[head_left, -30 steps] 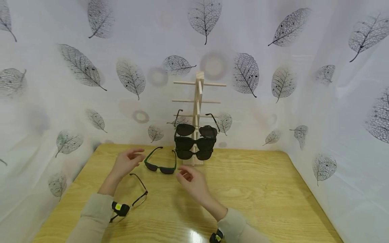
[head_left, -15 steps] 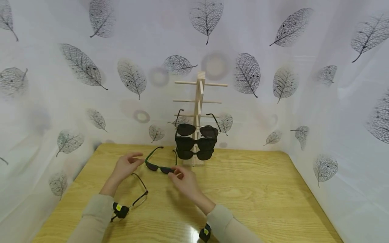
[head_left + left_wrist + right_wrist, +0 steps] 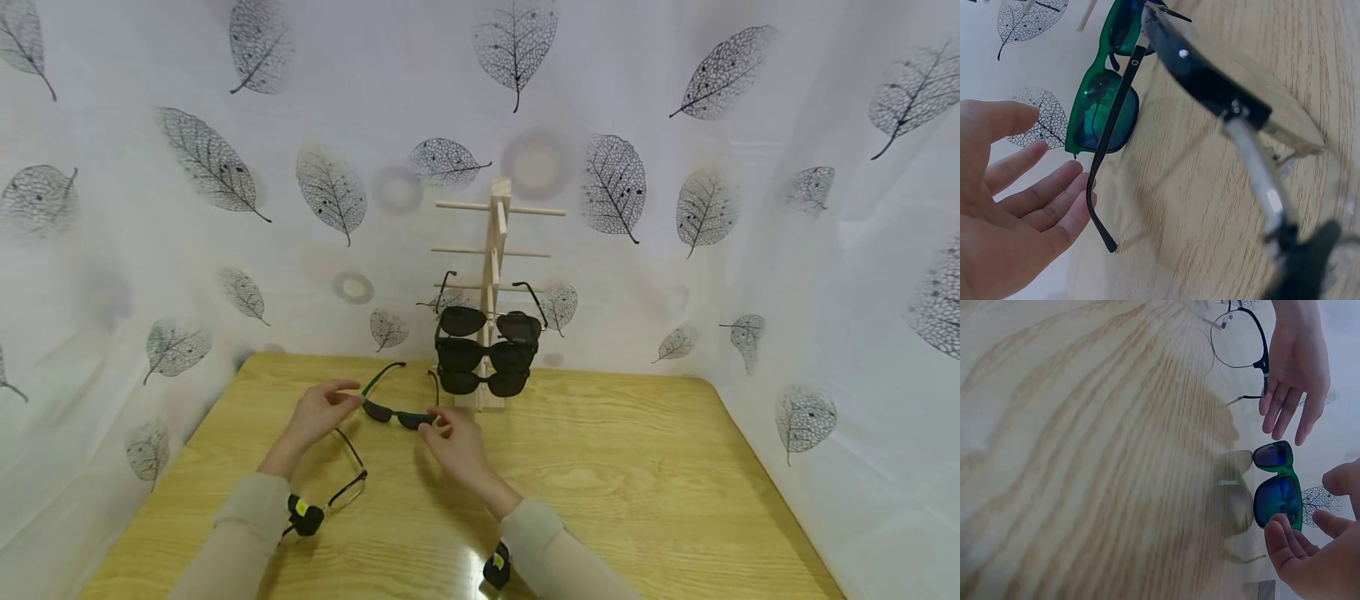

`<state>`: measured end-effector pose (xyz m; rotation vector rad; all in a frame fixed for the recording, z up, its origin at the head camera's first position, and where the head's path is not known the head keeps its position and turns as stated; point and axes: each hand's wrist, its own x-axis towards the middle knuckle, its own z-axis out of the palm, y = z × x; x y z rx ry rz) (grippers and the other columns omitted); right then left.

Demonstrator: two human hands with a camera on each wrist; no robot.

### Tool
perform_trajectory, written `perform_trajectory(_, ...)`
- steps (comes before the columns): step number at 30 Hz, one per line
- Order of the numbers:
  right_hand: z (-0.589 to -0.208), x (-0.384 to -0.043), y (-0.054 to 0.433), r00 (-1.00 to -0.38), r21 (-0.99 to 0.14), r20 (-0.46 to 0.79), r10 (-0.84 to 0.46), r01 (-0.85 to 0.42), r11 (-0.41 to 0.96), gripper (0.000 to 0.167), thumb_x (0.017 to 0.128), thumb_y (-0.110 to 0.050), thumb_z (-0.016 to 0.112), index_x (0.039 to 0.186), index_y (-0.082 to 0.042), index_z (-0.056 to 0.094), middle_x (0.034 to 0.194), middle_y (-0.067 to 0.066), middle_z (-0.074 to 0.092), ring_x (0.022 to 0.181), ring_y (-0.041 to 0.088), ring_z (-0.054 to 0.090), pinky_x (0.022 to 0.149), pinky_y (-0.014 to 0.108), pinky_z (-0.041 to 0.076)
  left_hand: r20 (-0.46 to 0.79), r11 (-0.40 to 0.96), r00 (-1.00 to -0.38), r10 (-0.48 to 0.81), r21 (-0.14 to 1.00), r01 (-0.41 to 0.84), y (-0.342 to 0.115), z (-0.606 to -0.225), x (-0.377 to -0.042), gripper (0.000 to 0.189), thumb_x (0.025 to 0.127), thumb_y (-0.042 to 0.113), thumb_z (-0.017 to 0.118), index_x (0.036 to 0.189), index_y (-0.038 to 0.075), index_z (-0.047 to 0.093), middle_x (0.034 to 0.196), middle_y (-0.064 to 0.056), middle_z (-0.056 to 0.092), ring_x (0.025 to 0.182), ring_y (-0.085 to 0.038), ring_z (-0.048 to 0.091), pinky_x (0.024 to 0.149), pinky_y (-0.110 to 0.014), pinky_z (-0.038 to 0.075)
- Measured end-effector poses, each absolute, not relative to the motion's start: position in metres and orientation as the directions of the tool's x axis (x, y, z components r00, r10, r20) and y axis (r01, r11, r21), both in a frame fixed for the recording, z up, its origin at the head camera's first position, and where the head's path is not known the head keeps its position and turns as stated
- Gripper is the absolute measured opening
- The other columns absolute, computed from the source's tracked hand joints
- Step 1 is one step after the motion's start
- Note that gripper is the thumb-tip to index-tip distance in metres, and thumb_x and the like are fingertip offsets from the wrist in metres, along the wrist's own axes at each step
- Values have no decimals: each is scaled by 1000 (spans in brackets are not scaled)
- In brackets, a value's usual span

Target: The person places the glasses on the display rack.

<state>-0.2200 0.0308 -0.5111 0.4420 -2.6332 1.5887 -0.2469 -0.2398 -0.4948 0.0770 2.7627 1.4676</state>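
A pair of green-framed sunglasses (image 3: 412, 421) stands on the table with its temples spread toward the back; the lenses look blue-green in the right wrist view (image 3: 1277, 499). My left hand (image 3: 322, 410) is at its left end. Seen from the left wrist, that hand (image 3: 1029, 187) has thumb and fingers apart, fingertips close beside the frame and one temple. At the right end is my right hand (image 3: 455, 442). From the right wrist, this hand (image 3: 1319, 544) shows its thumb apart from its fingers, and some fingertips overlap a lens.
Clear glasses with a dark browline (image 3: 1210, 78) lie near my left forearm, partly hidden by it in the head view. Behind the sunglasses rises a wooden display stand (image 3: 498, 242), with three dark pairs of sunglasses (image 3: 487, 356) on its lower part. A leaf-print curtain (image 3: 600, 67) surrounds the table (image 3: 637, 483).
My right hand has moved left to the right end of the green sunglasses. My left hand has shifted slightly right, up to their left end. The view has drifted a little.
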Motion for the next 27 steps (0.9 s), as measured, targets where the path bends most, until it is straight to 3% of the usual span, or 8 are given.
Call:
perform_trajectory(13, -517, -226, 26, -960, -842, 169, -221, -257, 473, 43, 100, -27, 69, 134, 0, 69, 112, 19, 73, 90, 28, 71, 75, 39, 58, -8, 614, -994, 112, 787, 63, -234, -501, -256, 46, 106, 25, 64, 142, -3, 61, 128, -28, 70, 114, -41, 70, 89, -48, 61)
perform_trajectory(19, -521, -229, 25, -963, -842, 160, -219, -249, 479, 43, 101, -27, 68, 134, 1, 69, 122, 21, 72, 91, 25, 70, 77, 38, 58, 20, 629, -993, 115, 772, 89, -232, -506, -257, 41, 107, 22, 63, 138, -4, 65, 133, -28, 68, 119, -44, 66, 93, -51, 60)
perform_trajectory(22, -524, -231, 24, -962, -843, 164, -220, -253, 476, 43, 101, -28, 67, 134, 1, 69, 126, 20, 72, 93, 26, 70, 80, 39, 58, 20, 631, -995, 99, 772, 78, -231, -507, -257, 39, 106, 21, 63, 137, -4, 66, 133, -28, 68, 119, -44, 66, 92, -50, 61)
perform_trajectory(27, -525, -232, 22, -963, -859, 176, -205, -252, 446, 42, 101, -26, 69, 133, 2, 69, 125, 21, 72, 89, 25, 72, 75, 35, 59, 19, 613, -997, 80, 788, 65, -230, -507, -257, 38, 106, 20, 64, 135, -3, 67, 130, -28, 70, 114, -41, 69, 80, -39, 63)
